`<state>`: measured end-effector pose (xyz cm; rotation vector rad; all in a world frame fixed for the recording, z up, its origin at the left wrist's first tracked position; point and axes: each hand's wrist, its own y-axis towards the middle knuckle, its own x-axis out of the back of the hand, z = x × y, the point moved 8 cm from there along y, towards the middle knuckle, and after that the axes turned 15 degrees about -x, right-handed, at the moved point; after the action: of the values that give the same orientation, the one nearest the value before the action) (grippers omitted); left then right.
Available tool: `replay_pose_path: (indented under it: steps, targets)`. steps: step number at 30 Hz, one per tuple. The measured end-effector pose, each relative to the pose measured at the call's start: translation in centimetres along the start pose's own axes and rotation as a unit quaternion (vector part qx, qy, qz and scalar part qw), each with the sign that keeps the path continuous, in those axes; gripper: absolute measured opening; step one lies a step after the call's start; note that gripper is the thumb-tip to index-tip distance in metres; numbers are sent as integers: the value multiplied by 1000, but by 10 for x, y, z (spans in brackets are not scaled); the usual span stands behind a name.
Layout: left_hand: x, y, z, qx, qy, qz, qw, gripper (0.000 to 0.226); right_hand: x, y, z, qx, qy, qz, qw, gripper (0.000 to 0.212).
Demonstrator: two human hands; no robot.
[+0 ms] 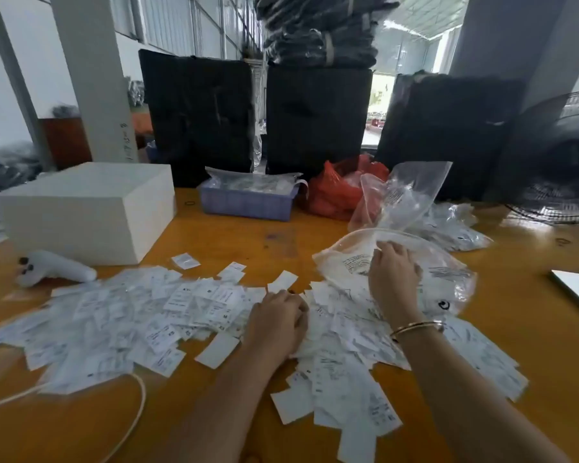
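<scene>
Now the right hand [395, 270] grips the clear plastic bag [450, 279] by its rim, while the left hand [278, 320] curls over the paper labels [141, 305], its hold unclear.

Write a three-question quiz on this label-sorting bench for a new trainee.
1. True or false: the right hand grips the clear plastic bag.
2. What lies spread over the table in front of the person? A. paper labels B. coins C. screws
3. Fill in: the bracelet sits on the ____ wrist.

Key: 1 true; 2 A; 3 right.
</scene>
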<state>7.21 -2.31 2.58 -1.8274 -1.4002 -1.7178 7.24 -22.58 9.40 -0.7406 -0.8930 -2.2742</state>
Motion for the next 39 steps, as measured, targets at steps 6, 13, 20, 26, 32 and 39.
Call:
replay_pose_path:
  steps: [6, 13, 20, 26, 32, 39]
  targets:
    - [-1, -1, -2, -38, 12, 7, 999, 25, -30, 13, -24, -11, -246, 133, 960, 23]
    - [1, -3, -1, -59, 9, 8, 998, 25, -34, 22, -22, 28, -292, 134, 946, 20]
    - [4, -3, -3, -70, 17, 10, 997, 26, -30, 29, -30, -23, -208, 133, 969, 15]
    - [6, -6, -2, -63, 1, 13, 998, 26, -16, 36, -39, -88, -40, 120, 988, 13]
    - [9, -8, -2, -51, -27, 5, 998, 25, -7, 33, -35, -77, 22, 83, 993, 10]
    - [14, -8, 2, -18, -62, -25, 998, 23, 7, 33, -20, -25, 119, 47, 991, 32]
